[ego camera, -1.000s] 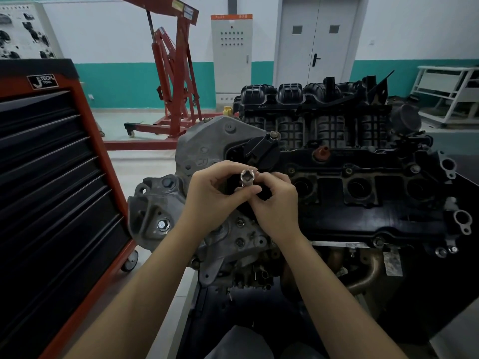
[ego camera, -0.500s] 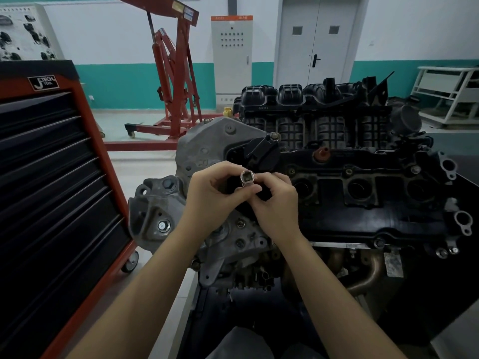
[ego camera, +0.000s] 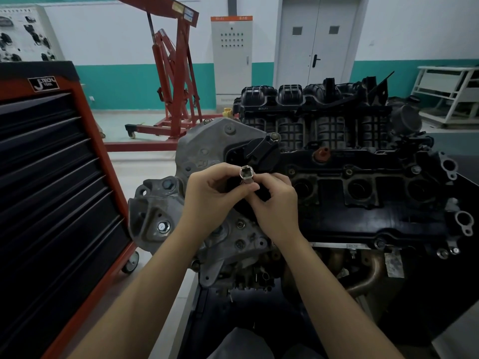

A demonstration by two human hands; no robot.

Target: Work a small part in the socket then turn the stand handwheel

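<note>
The left hand (ego camera: 207, 200) and right hand (ego camera: 276, 203) are both pinching a metal socket (ego camera: 246, 176) in their curled fingers just above the engine (ego camera: 337, 193), and it is probably best kept upright, gripped low, open end visible.

Dim, sharp centre, bent edges, engine maybe underexposed

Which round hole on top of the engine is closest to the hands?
The leftmost round hole, right beside the right hand. The other two holes lie farther right along the black cover.
</note>
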